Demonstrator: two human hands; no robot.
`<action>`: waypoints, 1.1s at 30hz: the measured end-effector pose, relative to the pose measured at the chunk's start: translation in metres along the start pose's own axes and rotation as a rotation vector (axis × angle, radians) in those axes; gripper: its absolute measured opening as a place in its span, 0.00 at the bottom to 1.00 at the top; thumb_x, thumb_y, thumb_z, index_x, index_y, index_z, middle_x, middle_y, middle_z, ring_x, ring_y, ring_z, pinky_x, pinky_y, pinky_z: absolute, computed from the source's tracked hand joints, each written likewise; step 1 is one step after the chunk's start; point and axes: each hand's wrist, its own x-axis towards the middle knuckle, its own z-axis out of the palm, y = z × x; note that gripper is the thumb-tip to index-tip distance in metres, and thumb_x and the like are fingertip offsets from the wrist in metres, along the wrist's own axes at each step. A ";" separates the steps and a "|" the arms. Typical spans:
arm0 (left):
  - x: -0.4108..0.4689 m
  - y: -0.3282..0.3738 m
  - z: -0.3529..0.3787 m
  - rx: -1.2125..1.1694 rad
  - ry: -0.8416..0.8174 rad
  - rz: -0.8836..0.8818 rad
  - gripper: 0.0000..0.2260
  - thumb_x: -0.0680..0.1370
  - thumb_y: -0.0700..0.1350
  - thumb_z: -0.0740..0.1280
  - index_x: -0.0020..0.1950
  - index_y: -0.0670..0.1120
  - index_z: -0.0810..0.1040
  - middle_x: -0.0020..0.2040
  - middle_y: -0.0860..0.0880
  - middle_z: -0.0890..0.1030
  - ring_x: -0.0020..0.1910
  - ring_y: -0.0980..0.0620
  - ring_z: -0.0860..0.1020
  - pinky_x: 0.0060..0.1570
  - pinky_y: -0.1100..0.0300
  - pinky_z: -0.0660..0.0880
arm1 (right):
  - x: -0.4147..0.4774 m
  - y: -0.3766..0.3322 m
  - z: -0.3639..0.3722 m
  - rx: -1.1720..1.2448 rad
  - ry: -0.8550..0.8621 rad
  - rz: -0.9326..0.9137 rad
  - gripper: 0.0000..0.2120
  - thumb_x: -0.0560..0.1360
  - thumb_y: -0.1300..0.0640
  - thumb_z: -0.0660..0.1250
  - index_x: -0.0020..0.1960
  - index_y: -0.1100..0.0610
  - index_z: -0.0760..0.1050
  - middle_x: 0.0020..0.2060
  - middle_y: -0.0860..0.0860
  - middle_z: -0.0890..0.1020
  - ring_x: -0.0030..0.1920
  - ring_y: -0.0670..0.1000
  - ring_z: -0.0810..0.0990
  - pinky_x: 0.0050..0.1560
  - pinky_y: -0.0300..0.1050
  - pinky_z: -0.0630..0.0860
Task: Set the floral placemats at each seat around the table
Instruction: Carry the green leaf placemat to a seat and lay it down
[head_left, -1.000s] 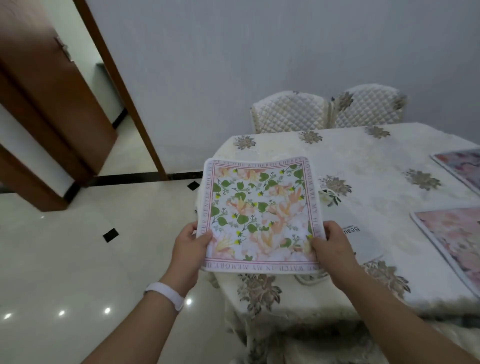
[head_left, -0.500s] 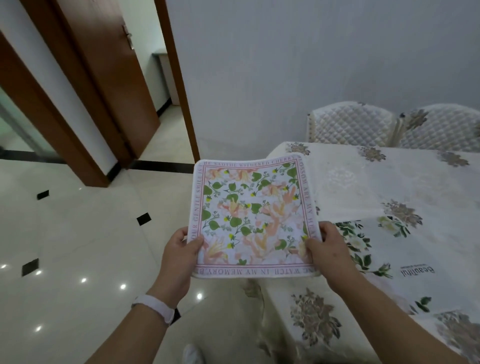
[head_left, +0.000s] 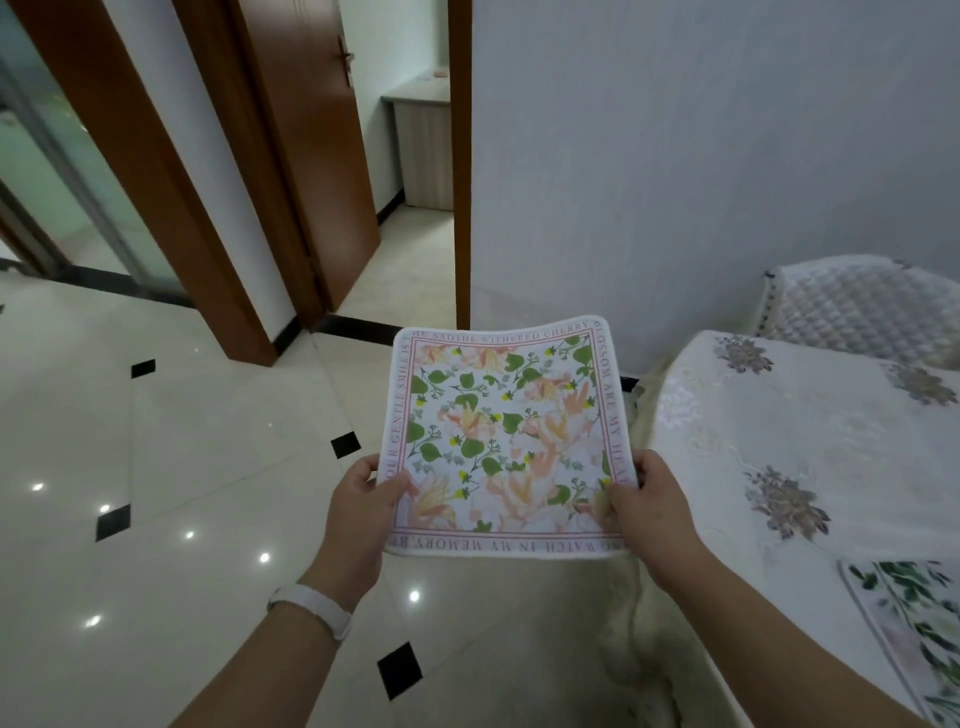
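I hold a square floral placemat (head_left: 506, 441) flat in front of me, white with pink flowers, green leaves and a pink lettered border. My left hand (head_left: 358, 506) grips its near left edge and my right hand (head_left: 649, 504) grips its near right edge. The mat hangs over the floor, just left of the table (head_left: 810, 447), which wears a cream embroidered cloth. Another placemat (head_left: 914, 618) with green leaves lies on the table at the lower right, partly cut off by the frame.
A quilted chair back (head_left: 862, 306) stands behind the table against the grey wall. Glossy cream floor tiles (head_left: 182, 467) with small black insets spread to the left. An open brown door (head_left: 311, 171) and doorway lie ahead on the left.
The view has swung left: the table slid to the right edge and the doorways came into view. The placemat, still in both hands, is now over the floor instead of the table's corner.
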 end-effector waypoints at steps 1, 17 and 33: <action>0.008 0.004 -0.002 0.007 0.003 0.007 0.04 0.78 0.35 0.67 0.51 0.42 0.78 0.45 0.42 0.85 0.38 0.44 0.85 0.36 0.48 0.82 | 0.004 -0.004 0.006 0.003 -0.001 0.000 0.10 0.77 0.64 0.62 0.53 0.52 0.72 0.46 0.45 0.80 0.44 0.47 0.80 0.37 0.44 0.76; 0.162 0.045 0.050 0.085 0.023 -0.001 0.04 0.78 0.35 0.66 0.48 0.43 0.78 0.43 0.45 0.85 0.43 0.43 0.84 0.41 0.47 0.81 | 0.169 -0.046 0.053 0.077 -0.039 0.032 0.10 0.76 0.65 0.63 0.54 0.53 0.73 0.46 0.47 0.83 0.40 0.49 0.85 0.33 0.45 0.81; 0.345 0.127 0.260 0.190 -0.098 0.014 0.05 0.79 0.35 0.66 0.53 0.42 0.78 0.50 0.37 0.84 0.49 0.35 0.82 0.52 0.34 0.78 | 0.411 -0.108 -0.021 0.171 0.088 0.074 0.10 0.76 0.66 0.61 0.49 0.52 0.73 0.44 0.49 0.82 0.39 0.49 0.83 0.32 0.46 0.80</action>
